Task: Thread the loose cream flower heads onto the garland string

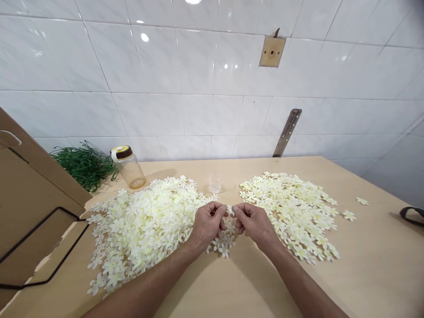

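My left hand [208, 223] and my right hand [253, 221] meet over the middle of the wooden table [364, 265]. Both are closed in a pinch on a small white fabric flower [229, 210] held between their fingertips. A large heap of white fabric flowers [142, 225] lies under and to the left of my left hand. A second, flatter heap of flowers [291, 210] lies to the right of my right hand. A few flowers [223, 245] lie on the table just below my hands.
An amber bottle with a brown lid [128, 168] stands at the back left beside a bunch of green stems [84, 165]. A small clear cup [215, 182] stands between the heaps. A cardboard box [29, 207] is at the left. A dark strap [412, 215] lies at the right edge.
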Motion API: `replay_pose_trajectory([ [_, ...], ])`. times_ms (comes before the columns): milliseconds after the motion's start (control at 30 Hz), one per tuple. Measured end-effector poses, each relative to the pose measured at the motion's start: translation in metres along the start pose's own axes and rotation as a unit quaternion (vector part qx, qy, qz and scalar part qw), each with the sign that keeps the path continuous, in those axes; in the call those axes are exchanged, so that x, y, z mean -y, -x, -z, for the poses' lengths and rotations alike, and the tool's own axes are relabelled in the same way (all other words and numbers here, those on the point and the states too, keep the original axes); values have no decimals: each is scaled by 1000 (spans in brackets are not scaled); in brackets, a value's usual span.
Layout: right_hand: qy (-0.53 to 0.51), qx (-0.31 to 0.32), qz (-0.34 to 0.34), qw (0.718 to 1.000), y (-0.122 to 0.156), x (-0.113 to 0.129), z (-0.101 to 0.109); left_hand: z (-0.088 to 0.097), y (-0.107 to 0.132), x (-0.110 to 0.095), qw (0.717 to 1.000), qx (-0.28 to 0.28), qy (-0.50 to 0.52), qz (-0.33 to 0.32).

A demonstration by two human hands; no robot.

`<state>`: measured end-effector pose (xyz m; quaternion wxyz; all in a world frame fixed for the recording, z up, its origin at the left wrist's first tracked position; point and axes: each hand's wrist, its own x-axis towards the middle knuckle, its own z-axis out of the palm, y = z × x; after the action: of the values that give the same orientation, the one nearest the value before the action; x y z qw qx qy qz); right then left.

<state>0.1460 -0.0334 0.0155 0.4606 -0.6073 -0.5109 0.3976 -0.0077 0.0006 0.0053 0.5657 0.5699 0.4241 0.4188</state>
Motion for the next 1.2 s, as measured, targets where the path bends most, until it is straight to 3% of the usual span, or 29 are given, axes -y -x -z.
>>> replay_pose_trajectory([
  [133,-44,13,-20,999,-1,-2,-1,0,0,0,1000,-3,13,-9],
  [300,-138,45,-36,989,-1,-3,-4,-4,4,-1,998,43,43,-22],
  [400,-170,57,-48,983,-1,-3,-6,-6,6,0,998,22,48,-29],
  [600,-119,12,-30,992,-2,-6,-7,-5,4,5,998,-2,35,-44],
  [833,-45,-22,-26,998,0,0,-7,-1,-1,-1,996,11,84,7],
  [1067,-93,-1,-32,995,-1,-6,-8,-2,-3,9,998,30,58,-10],
  [1200,-109,-11,-36,993,-4,-11,-8,-2,-2,8,993,64,96,16],
])
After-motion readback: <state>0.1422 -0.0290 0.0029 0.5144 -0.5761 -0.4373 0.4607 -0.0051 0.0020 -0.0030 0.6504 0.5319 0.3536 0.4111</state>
